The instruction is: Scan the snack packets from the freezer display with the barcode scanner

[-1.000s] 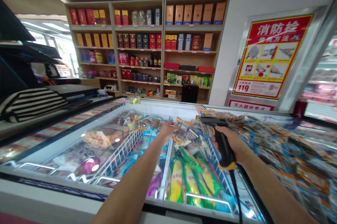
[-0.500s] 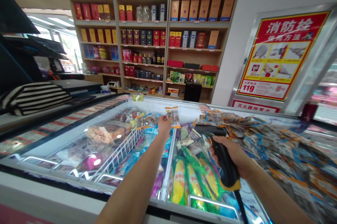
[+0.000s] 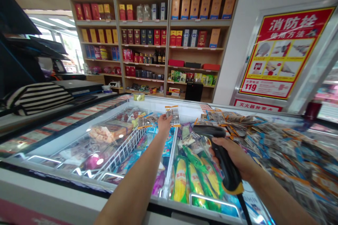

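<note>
Between the fingers of my left hand [image 3: 164,123] is a small orange-edged snack packet [image 3: 174,116], held up over the freezer's middle divider. My right hand [image 3: 235,154] is wrapped round the handle of a black and yellow barcode scanner [image 3: 224,163]. The scanner's head points left toward the packet, with a gap between them. More packets [image 3: 149,120] like it lie just left of my left hand. On the right, a large heap of packets [image 3: 280,147] is spread over the freezer top. Below the scanner lie yellow corn packs in green wrapping [image 3: 181,179].
The chest freezer [image 3: 79,186] has a white wire basket [image 3: 124,151] and frozen goods inside. A striped bag [image 3: 39,98] and a laptop [image 3: 76,87] rest on the left counter. Shelves of boxes [image 3: 194,8] stand behind; a red poster [image 3: 287,52] hangs on the right wall.
My left hand still holds the packet in nearly the same place, slightly turned. The scanner has shifted very slightly, and the whole view has moved a little.
</note>
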